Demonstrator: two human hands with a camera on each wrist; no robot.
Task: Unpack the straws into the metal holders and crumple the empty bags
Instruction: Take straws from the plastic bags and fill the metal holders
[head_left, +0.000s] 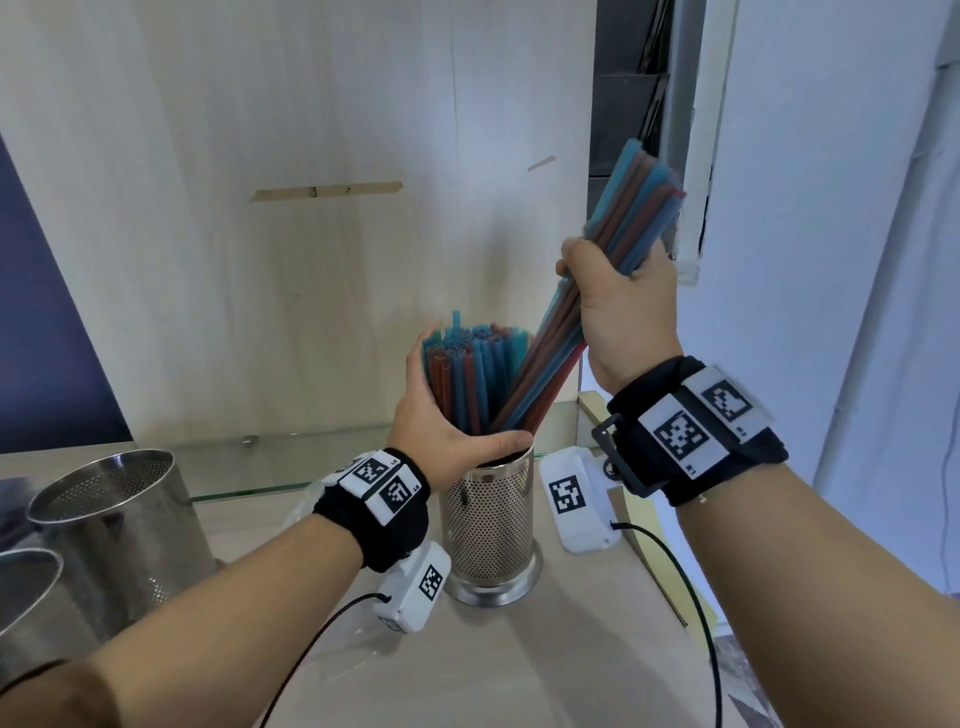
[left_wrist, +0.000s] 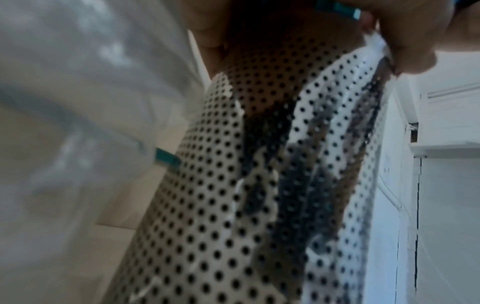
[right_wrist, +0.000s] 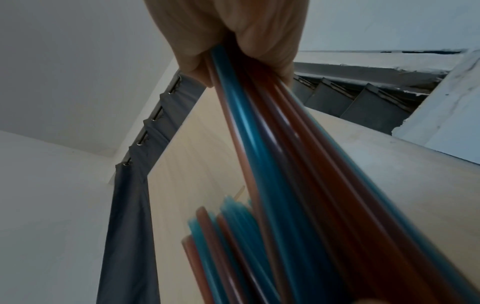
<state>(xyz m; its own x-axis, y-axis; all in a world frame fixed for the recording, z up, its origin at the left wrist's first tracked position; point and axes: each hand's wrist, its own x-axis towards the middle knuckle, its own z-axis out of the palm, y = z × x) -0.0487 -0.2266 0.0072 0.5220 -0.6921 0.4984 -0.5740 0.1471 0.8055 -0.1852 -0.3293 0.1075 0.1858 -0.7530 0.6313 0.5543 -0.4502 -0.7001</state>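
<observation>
2 straw lots, blue and red: 1 standing in perforated metal holder (head_left: 488, 514) on table (head_left: 571, 649), cupped by left hand (head_left: 441, 421), thumb along rim; 1 slanted bundle (head_left: 597, 291) gripped by right hand (head_left: 618, 312), fingers curled round, lower ends in holder. 2 more holders (head_left: 114, 514) well left.

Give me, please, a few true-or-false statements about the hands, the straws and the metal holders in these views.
1. The right hand grips a bundle of straws. True.
2. That bundle stands fully upright inside the holder. False: it leans, its lower ends just entering the perforated holder.
3. The left hand cups the straws already in the holder. True.
4. All straws are green. False: they are blue and reddish-brown.
5. Two more metal holders stand to the left. True.
</observation>
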